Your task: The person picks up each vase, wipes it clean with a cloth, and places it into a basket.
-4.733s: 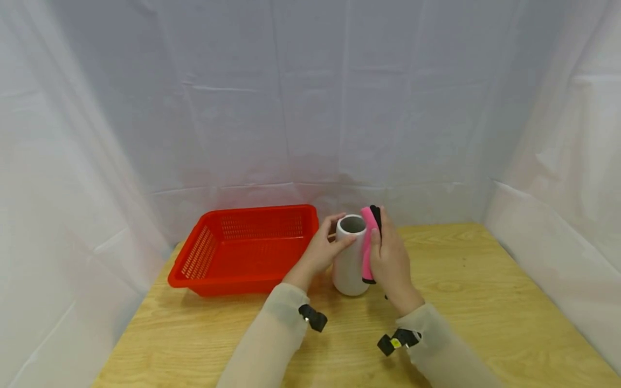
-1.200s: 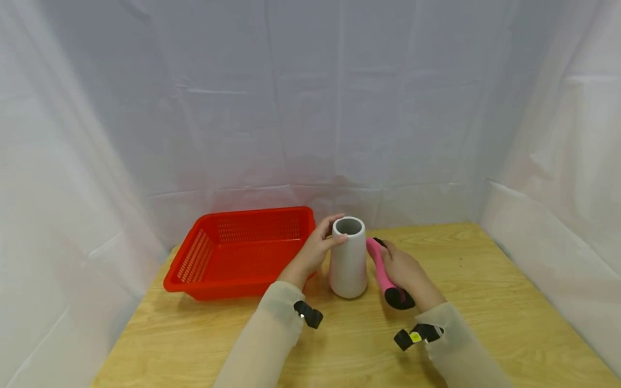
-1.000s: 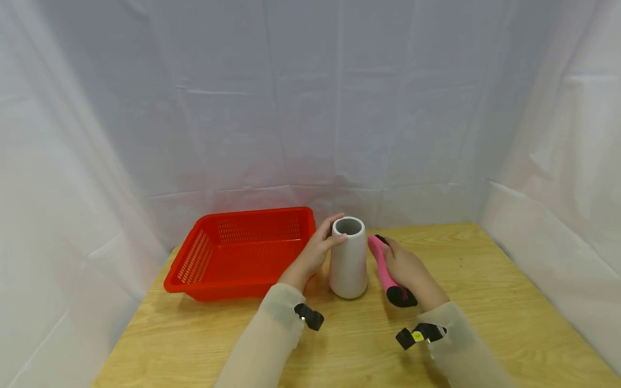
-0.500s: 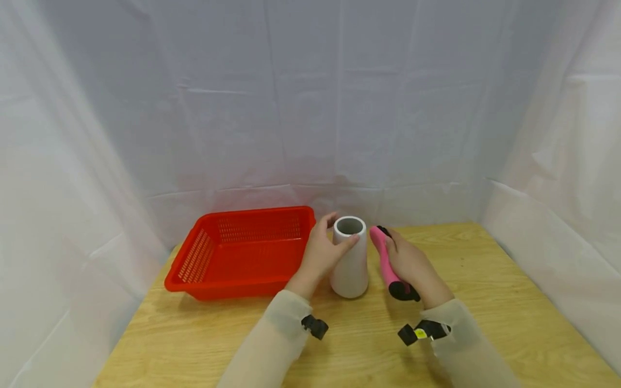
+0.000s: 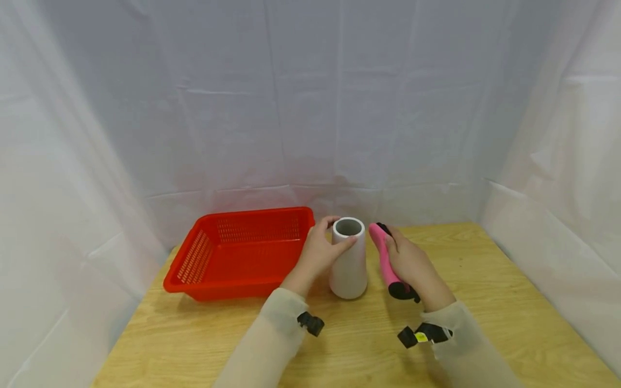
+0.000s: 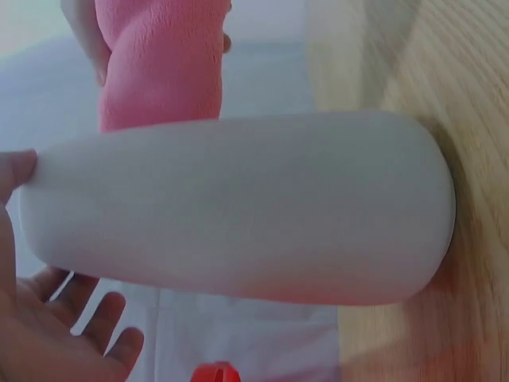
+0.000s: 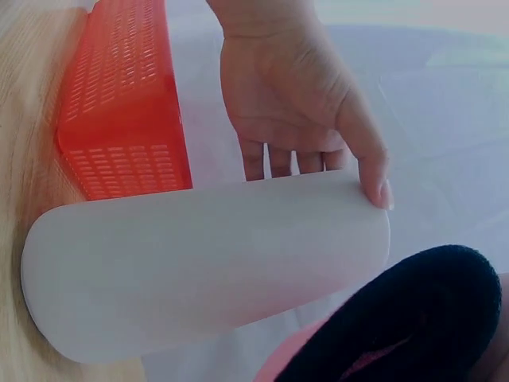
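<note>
- Vase [image 5: 348, 264] stood upright on counter [image 5: 485, 302], mouth up, beside basket [image 5: 237, 250].
- Left hand [image 5: 317, 253] curled round vase rim.
- Pink roll [image 5: 383, 258] gripped in right hand [image 5: 412, 264], tilted, black end low.

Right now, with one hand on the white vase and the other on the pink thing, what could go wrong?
1. The tall white ceramic vase stands upright on the wooden table, and the left hand holds it only near the rim; a sideways nudge could tip it.
2. The right hand has its grip on the pink and black rolled cloth right beside the vase; swinging it could knock the vase.
3. The red plastic basket sits close on the left, so a toppling vase might strike it.
</note>
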